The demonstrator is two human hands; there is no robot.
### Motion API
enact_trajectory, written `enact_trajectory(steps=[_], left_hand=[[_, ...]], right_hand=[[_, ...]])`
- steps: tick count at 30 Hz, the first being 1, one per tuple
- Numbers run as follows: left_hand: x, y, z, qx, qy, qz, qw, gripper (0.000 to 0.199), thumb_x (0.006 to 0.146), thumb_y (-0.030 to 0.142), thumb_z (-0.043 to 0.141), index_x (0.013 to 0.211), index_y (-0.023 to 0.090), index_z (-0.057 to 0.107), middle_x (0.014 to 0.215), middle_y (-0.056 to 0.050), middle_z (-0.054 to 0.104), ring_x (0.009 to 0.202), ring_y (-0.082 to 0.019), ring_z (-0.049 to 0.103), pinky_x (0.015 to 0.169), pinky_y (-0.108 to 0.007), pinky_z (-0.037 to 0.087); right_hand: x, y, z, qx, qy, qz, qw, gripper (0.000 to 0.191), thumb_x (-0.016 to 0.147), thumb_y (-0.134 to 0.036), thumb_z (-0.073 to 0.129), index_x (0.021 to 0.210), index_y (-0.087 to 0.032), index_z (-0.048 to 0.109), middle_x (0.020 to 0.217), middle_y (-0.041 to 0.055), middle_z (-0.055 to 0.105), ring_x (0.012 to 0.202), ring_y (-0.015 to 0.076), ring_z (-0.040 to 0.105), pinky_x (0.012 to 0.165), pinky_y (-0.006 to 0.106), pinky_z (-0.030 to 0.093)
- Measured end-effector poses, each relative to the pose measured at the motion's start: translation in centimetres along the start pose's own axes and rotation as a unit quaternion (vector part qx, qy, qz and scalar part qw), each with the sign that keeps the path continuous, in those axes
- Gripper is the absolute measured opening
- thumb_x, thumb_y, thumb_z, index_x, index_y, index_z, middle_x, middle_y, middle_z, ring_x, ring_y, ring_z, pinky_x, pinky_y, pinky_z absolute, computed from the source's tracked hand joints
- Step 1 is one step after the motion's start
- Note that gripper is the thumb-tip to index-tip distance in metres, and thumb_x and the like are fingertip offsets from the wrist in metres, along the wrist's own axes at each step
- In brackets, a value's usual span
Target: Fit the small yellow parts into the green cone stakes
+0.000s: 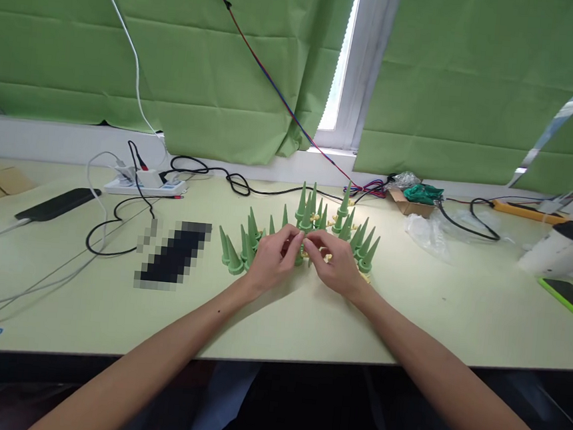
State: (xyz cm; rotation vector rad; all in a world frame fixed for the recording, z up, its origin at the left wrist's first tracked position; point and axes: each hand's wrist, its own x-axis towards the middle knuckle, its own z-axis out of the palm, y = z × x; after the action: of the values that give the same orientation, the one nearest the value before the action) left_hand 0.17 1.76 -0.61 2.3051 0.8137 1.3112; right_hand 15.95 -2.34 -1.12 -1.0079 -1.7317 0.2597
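Observation:
My left hand and my right hand meet over the table, fingertips nearly touching. Both are closed in a pinch around the lower part of a green plastic spike, which points upward. My fingers hide much of that lower part. More pointed green spikes with ringed bases stand close around: a left group, a right group and a tall spike behind my right hand. Small pale yellow pieces lie among them, partly covered by my right hand.
A dark pixelated object lies to the left, near a black slab and a white power strip. Black cable runs along the back. At right are a small cardboard box, clear plastic and a green-edged phone.

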Motion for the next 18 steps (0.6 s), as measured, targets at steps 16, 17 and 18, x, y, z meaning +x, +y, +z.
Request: enact_trajectory(steps=[16, 17, 18], left_hand=[[0.06, 0.18, -0.01, 0.018, 0.007, 0.015, 1.0, 0.024, 0.097, 0.033, 0.047, 0.08, 0.019, 0.053, 0.058, 0.005, 0.05, 0.047, -0.007, 0.041, 0.049, -0.021, 0.034], [0.05, 0.19, 0.0, 0.019, 0.009, 0.015, 1.0, 0.024, 0.097, 0.033, 0.047, 0.079, 0.019, 0.053, 0.057, 0.005, 0.05, 0.047, -0.007, 0.041, 0.048, -0.021, 0.034], [0.05, 0.2, 0.01, 0.02, 0.01, 0.014, 1.0, 0.024, 0.097, 0.033, 0.047, 0.08, 0.019, 0.053, 0.057, 0.005, 0.05, 0.047, -0.007, 0.042, 0.048, -0.021, 0.033]], right_hand=[[-0.07, 0.2, 0.07, -0.008, 0.02, 0.009, 1.0, 0.023, 0.098, -0.036, 0.047, 0.091, -0.02, 0.061, 0.081, 0.0056, 0.066, 0.069, 0.0157, 0.063, 0.056, 0.027, 0.051], [-0.06, 0.19, 0.07, -0.007, 0.025, 0.006, 1.0, 0.023, 0.098, -0.036, 0.047, 0.091, -0.019, 0.061, 0.081, 0.0056, 0.066, 0.068, 0.0155, 0.062, 0.056, 0.027, 0.052], [-0.05, 0.17, 0.08, -0.007, 0.028, 0.004, 1.0, 0.023, 0.097, -0.036, 0.047, 0.091, -0.019, 0.062, 0.081, 0.0056, 0.066, 0.068, 0.0153, 0.062, 0.057, 0.028, 0.052]])
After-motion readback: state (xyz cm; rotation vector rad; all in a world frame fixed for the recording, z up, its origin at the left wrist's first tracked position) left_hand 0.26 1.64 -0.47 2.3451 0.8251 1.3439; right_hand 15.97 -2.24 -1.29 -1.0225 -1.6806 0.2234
